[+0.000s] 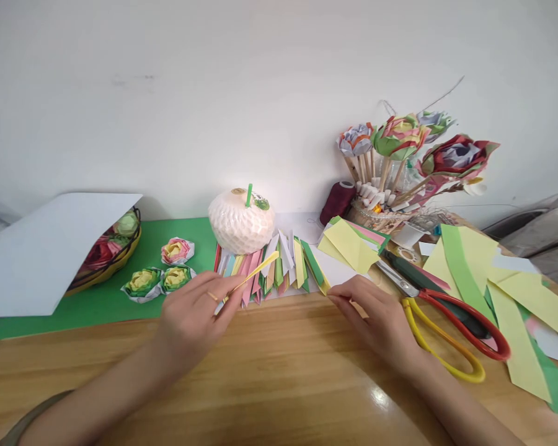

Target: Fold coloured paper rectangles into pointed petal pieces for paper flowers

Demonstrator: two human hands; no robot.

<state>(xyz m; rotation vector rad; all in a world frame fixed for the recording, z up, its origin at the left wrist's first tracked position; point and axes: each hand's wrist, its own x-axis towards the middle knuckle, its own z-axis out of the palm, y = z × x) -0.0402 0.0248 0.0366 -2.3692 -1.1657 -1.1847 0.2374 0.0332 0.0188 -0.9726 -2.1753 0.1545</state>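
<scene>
My left hand (199, 316) pinches a thin folded yellow paper strip (261, 265), which points up to the right. My right hand (372, 313) has its thumb and forefinger closed on the lower tip of a folded yellow paper piece (324, 286), at the right end of the row. Between and beyond the hands lies a row of folded paper strips (279, 263) in pink, green, yellow and white. Behind this row stands a white textured round container (242, 222) with a green stick on top.
Scissors with red and yellow handles (465, 322) lie beside loose paper pieces (516, 334) at right. Paper flowers (402, 137) and a dark red thread spool (338, 201) stand behind. At left are small paper flowers (177, 251), a basket (132, 251) and a white sheet (51, 248).
</scene>
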